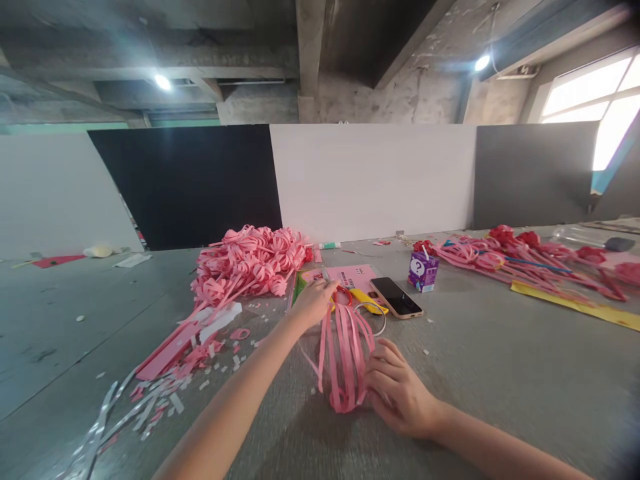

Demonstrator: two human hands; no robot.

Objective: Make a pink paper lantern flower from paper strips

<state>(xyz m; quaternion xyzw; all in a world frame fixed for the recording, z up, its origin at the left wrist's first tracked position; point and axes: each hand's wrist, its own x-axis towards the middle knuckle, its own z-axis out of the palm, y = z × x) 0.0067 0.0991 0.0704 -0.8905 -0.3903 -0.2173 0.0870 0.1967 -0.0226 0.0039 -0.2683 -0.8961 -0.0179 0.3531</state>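
A loose cage of pink paper strips [345, 360] stands on the grey table in front of me, joined at its lower end. My right hand [400, 390] is at its lower right side, with curled fingers closed on the strips. Farther off, my left hand [315, 301] lies over the edge of a pink printed sheet [357, 275], fingers bent and pressed together; what they hold, if anything, is hidden. Just right of that hand are a red ring [343, 295] and a yellow tool [369, 302]. A silvery ring [383, 323] lies behind the strips.
A heap of pink paper flowers [245, 267] lies left, with paper scraps [175, 400] before it. A phone [396, 297] and a purple drink carton [423, 271] stand to the right. Beyond them are more pink stems [500, 257] and a yellow strip [575, 305]. Panels [375, 180] border the back.
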